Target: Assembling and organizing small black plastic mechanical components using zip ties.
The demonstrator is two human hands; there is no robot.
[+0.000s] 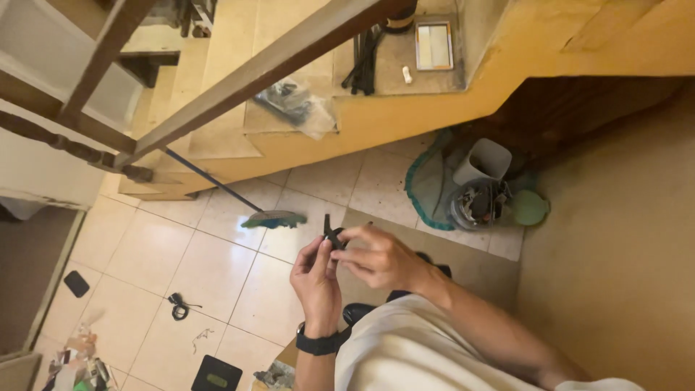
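While both hands meet over the tiled floor, a small black part [334, 237] is pinched between them.

Seen from the head camera, the left hand [316, 282], a black watch [317, 342] on its wrist, and the right hand [376, 257] close together on the part, fingertips clamped around it just below centre. At twelve o'clock from the part a green broom head [274, 219] lies on the tiles, its handle running toward ten o'clock under the wooden stair rail [253, 76]. At two o'clock sits a white bin [483, 161] beside a round tub of clutter [476, 204]. Toward eight o'clock a black cable [178, 306] lies loose on the floor.
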